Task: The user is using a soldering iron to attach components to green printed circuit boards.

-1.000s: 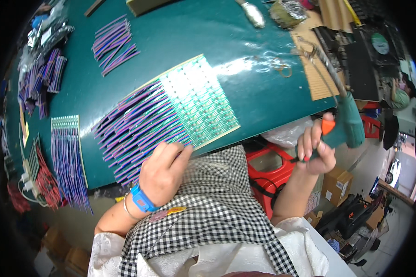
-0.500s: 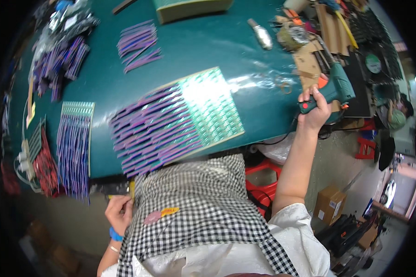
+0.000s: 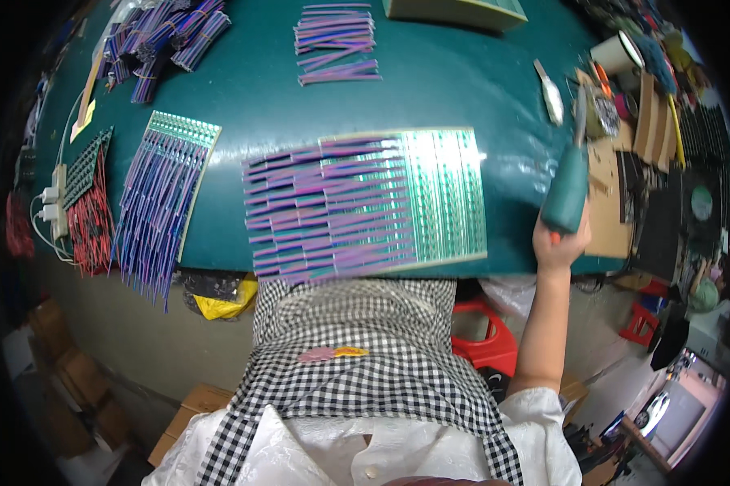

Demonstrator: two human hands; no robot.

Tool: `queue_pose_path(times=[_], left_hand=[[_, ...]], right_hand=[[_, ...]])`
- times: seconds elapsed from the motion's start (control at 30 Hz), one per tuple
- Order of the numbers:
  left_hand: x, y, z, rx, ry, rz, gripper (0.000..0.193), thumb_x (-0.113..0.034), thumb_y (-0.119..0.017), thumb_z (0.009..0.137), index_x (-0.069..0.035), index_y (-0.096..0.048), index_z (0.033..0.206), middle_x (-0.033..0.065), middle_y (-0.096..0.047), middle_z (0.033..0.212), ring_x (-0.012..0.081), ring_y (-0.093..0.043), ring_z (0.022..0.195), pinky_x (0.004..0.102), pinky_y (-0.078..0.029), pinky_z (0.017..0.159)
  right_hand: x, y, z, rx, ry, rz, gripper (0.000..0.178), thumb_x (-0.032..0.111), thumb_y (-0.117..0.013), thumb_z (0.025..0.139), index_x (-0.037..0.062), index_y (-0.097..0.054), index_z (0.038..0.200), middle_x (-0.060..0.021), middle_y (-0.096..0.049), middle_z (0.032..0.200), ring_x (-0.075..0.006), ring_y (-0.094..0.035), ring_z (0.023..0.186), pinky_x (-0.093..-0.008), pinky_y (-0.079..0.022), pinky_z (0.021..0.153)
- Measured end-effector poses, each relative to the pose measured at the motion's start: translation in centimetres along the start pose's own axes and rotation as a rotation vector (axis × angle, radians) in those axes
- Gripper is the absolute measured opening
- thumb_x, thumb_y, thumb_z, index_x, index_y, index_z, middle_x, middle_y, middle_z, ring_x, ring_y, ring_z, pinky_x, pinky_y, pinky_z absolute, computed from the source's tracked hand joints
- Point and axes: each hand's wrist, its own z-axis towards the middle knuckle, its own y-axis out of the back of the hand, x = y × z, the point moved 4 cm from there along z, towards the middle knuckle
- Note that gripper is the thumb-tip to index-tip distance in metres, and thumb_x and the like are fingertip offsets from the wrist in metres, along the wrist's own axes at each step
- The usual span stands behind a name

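The right hand is closed round the grip of a green soldering gun, its fingers mostly hidden by the tool; the metal tip points to the far side. Hand and gun are over the right part of the green table; whether the gun touches it I cannot tell. The left hand is out of view, so its state cannot be told.

Left of the gun and well apart from it, a circuit-board panel lies near the table's near edge, its right part bare, its left part covered by rows of purple-blue ribbon wires.

Right of the gun is a cardboard sheet; farther off lies a slim tool with a pale handle.

Left of the panel, a second wired panel lies with wires hanging past the near edge, then a small green board with red wires and a power strip. On the far side are a loose wire pile and, farther left, tied wire bundles.
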Motion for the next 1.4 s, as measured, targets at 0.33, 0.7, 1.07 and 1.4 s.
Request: queue_pose_path(times=[0.33,0.7,1.07,1.4], left_hand=[[-10.9,-1.9,4.2,-0.030,-0.078,0.262,0.020,-0.014,-0.060,0.093,0.001,-0.070,0.102,0.0194,-0.070,0.091,0.0297,-0.069,0.074,0.0408,-0.055,0.069],[-20.5,-1.4,8.9,-0.110,-0.472,0.577,0.023,-0.016,-0.057,0.093,0.001,-0.069,0.103,0.0213,-0.071,0.092,0.0338,-0.070,0.075,0.0450,-0.055,0.069],[-29.6,6.9,-12.6,0.322,-0.950,1.353,0.025,-0.024,-0.065,0.086,-0.008,-0.070,0.104,0.0219,-0.070,0.082,0.0408,-0.069,0.077,0.0510,-0.055,0.070],[-52.6,1.8,-19.3,-0.161,-1.765,0.497,0.008,-0.009,-0.068,0.085,-0.003,-0.066,0.089,0.0130,-0.065,0.081,0.0302,-0.062,0.070,0.0374,-0.050,0.063]], right_hand=[[1.6,1.8,-5.2,0.430,0.053,-0.459,0.039,0.019,-0.070,0.084,-0.0058,-0.061,0.114,-0.0179,-0.068,0.089,-0.0304,-0.067,0.068,-0.0374,-0.054,0.058],[2.3,-0.8,-1.5,0.239,0.064,0.046,0.031,0.011,-0.062,0.093,0.0009,-0.057,0.122,-0.0114,-0.071,0.094,-0.0216,-0.070,0.070,-0.0336,-0.055,0.060],[3.8,0.5,-1.0,0.039,0.027,0.065,0.054,0.018,-0.073,0.085,-0.0066,-0.053,0.129,-0.0211,-0.066,0.105,-0.0365,-0.069,0.084,-0.0414,-0.055,0.072],[11.2,-3.3,-4.0,-0.089,-0.743,1.172,0.050,-0.008,-0.062,0.088,-0.0081,-0.043,0.134,-0.0060,-0.061,0.097,-0.0148,-0.060,0.092,-0.0435,-0.049,0.101]])
